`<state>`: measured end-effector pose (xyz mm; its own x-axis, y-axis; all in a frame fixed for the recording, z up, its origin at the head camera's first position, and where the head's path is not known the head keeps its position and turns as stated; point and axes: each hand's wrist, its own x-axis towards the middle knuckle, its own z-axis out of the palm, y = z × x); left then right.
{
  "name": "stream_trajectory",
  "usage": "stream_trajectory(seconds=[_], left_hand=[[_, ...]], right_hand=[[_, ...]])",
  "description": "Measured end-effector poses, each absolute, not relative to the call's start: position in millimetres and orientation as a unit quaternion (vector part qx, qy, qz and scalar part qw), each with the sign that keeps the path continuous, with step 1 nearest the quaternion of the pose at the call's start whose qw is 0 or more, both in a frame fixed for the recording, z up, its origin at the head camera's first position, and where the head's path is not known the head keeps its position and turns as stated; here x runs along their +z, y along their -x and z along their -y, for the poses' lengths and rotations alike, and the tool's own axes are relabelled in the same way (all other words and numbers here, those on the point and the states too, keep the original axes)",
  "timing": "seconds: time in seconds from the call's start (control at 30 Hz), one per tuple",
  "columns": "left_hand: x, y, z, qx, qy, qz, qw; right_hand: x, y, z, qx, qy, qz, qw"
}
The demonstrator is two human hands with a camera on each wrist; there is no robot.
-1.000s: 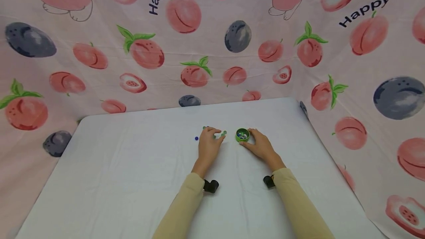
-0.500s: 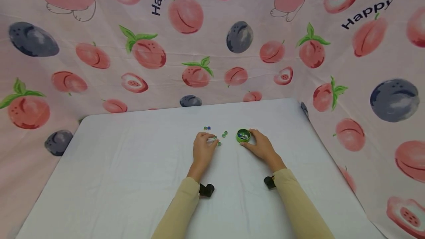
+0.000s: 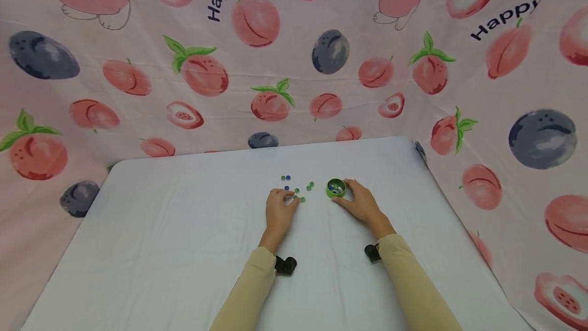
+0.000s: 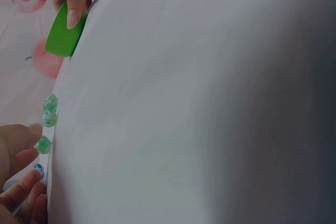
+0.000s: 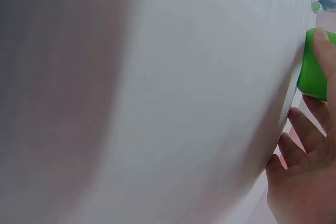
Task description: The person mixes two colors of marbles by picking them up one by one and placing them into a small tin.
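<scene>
My right hand (image 3: 364,204) holds a small round green cup (image 3: 329,194) by its side, thumb in front and index finger behind. Several glass marbles lie in the cup. In the right wrist view the thumb lies along the green wall (image 5: 312,74). My left hand (image 3: 279,212) is low over the table among loose marbles, its thumb and index finger apart. One green marble (image 3: 297,190) sits just past the index fingertip, another green marble (image 3: 302,199) beside the thumb. A blue marble (image 3: 287,188) lies behind the fingers. In the left wrist view a green marble (image 4: 44,145) shows beyond the fingertips.
Two touching green marbles (image 3: 312,184) lie between the left hand and the cup. Farther back, a green marble (image 3: 283,178) sits beside a blue marble (image 3: 288,178). The white table (image 3: 161,249) reaches a fruit-print cloth (image 3: 206,132) at the back and sides.
My left hand has drawn back toward me and slightly left, exposing marbles it covered earlier. A blue marble now shows behind its fingers. My right hand keeps holding the cup in place.
</scene>
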<state>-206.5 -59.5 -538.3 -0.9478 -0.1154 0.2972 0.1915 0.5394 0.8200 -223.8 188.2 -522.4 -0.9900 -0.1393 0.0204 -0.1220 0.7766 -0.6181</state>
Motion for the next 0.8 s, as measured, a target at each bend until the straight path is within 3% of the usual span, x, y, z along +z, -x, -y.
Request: stream_trajectory(seconds=[0.8], left_hand=[[-528.7,205.9,58.4,-0.472,0.033,0.868,0.149]], right_hand=[[-521.4,223.0,-188.0,-0.324,0.067,-0.944,0.013]])
